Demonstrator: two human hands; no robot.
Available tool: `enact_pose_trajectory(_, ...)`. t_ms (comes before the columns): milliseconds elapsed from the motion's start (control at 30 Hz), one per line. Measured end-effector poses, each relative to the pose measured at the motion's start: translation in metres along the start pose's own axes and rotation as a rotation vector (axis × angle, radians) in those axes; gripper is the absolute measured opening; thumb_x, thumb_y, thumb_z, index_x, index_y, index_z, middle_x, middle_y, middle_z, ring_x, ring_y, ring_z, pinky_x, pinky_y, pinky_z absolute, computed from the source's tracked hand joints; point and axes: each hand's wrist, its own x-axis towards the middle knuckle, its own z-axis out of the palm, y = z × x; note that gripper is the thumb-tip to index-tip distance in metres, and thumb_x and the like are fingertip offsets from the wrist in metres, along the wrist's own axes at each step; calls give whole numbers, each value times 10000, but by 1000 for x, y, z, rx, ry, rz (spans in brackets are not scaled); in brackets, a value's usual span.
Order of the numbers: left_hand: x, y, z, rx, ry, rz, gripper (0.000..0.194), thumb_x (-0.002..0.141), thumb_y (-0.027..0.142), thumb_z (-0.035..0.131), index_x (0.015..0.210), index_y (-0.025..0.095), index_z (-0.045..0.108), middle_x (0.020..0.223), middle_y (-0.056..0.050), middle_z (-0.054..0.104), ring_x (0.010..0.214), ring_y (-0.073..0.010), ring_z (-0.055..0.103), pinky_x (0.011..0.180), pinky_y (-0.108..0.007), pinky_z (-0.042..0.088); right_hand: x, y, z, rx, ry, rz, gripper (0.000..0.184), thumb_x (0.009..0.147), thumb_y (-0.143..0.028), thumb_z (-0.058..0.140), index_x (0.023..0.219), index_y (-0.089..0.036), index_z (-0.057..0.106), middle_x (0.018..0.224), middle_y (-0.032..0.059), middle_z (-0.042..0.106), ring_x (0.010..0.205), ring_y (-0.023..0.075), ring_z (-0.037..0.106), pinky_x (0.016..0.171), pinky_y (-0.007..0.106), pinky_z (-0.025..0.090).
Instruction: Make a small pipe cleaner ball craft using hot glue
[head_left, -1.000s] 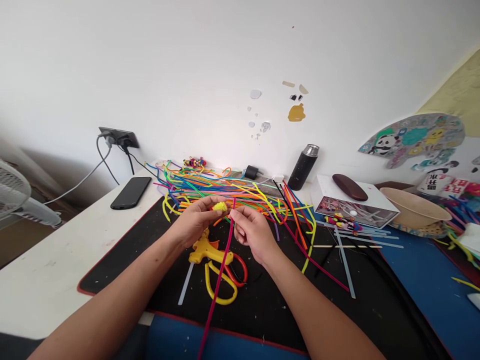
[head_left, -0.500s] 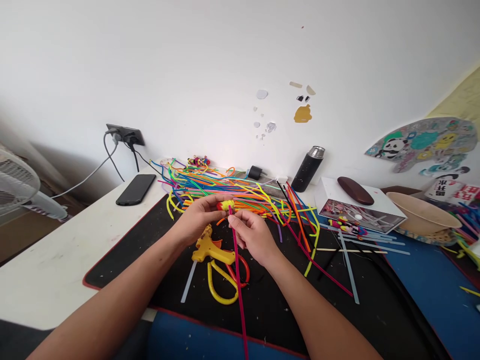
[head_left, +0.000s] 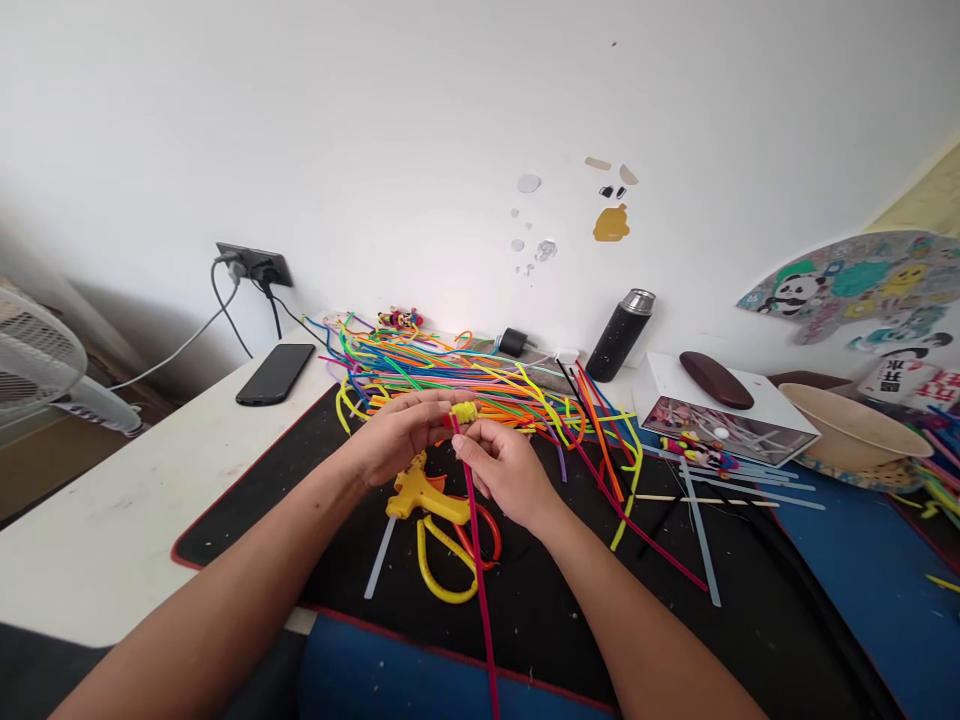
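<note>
My left hand (head_left: 409, 432) is closed on a small coiled pipe-cleaner piece (head_left: 465, 411), yellow with some red. A long magenta pipe cleaner (head_left: 478, 560) hangs from that piece toward the front edge. My right hand (head_left: 502, 465) pinches the magenta pipe cleaner just below the coil, thumb on top. Under the hands lie a yellow glue gun (head_left: 424, 503) with a translucent glue stick (head_left: 380, 560) at its back, and scissors with yellow and red handles (head_left: 439, 590). Parts of the glue gun and scissors are hidden.
Many coloured pipe cleaners (head_left: 450, 380) lie heaped behind the hands on a black mat (head_left: 555, 610). A phone (head_left: 275, 374) is at the left, a black flask (head_left: 621, 335) at the back. Small pipe-cleaner figures (head_left: 697, 453), glue sticks (head_left: 701, 540), a white drawer box (head_left: 772, 400) and a bowl (head_left: 851, 425) stand right.
The coil has turned slightly in my left hand, and the magenta pipe cleaner's top has shifted left against it. The whole view has shifted a little.
</note>
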Motion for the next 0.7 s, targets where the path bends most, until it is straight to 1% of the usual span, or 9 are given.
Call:
enact_pose_trajectory(233, -2, 2, 1, 19, 14, -19, 305, 787, 248, 851, 1071, 137, 852, 1048, -134, 825, 831, -182, 724, 795, -277, 563, 0, 1, 0, -40, -2, -2, 300, 932, -492, 693, 795, -233, 628, 511, -74, 472, 439, 119, 407, 478, 261, 305)
enact_pose_trajectory(433, -1, 2, 0, 5, 0, -30, 300, 791, 227, 847, 1074, 128, 855, 964, -116, 819, 804, -162, 699, 780, -252, 565, 0, 3, 0, -62, -3, 3, 293, 940, -487, 670, 807, -231, 621, 525, -74, 475, 438, 118, 411, 476, 263, 312)
enact_pose_trajectory(500, -1, 1, 0, 7, -3, -29, 304, 789, 226, 850, 1077, 129, 855, 979, -117, 819, 811, -159, 698, 781, -244, 567, 1, 3, 0, -71, -7, 7, 287, 944, -482, 660, 815, -229, 617, 523, -79, 466, 436, 116, 409, 476, 260, 318)
enact_pose_trajectory(700, -1, -1, -1, 24, -6, -35, 318, 788, 236, 854, 1090, 139, 854, 1109, -135, 818, 831, -153, 705, 801, -244, 577, 1, 4, 0, -84, -22, 24, 280, 940, -468, 657, 817, -223, 599, 546, -83, 474, 441, 107, 419, 475, 253, 327)
